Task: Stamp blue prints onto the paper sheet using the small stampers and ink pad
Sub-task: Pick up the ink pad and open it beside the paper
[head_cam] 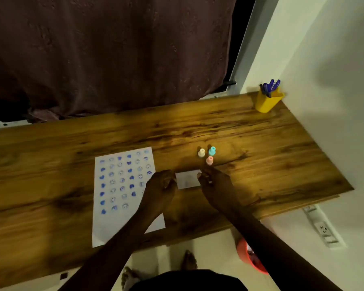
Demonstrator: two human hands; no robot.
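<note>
A white paper sheet [122, 185] lies on the wooden desk [261, 156], covered with rows of blue prints, some hearts and some smiley faces. To its right sits the small white ink pad [187, 180]. My left hand [161, 183] is curled against the pad's left edge, its forearm crossing the sheet's lower right corner. My right hand [213, 181] pinches the pad's right edge with its fingertips. Just beyond the pad stand three small stampers: a cream one [201, 152], a teal one [212, 151] and a pink one [209, 160], none held.
A yellow pen holder [268, 100] with blue pens stands at the desk's far right corner by the white wall. A dark curtain hangs behind the desk. Below the near edge are a red bin [250, 257], a wall socket strip [324, 229] and my feet.
</note>
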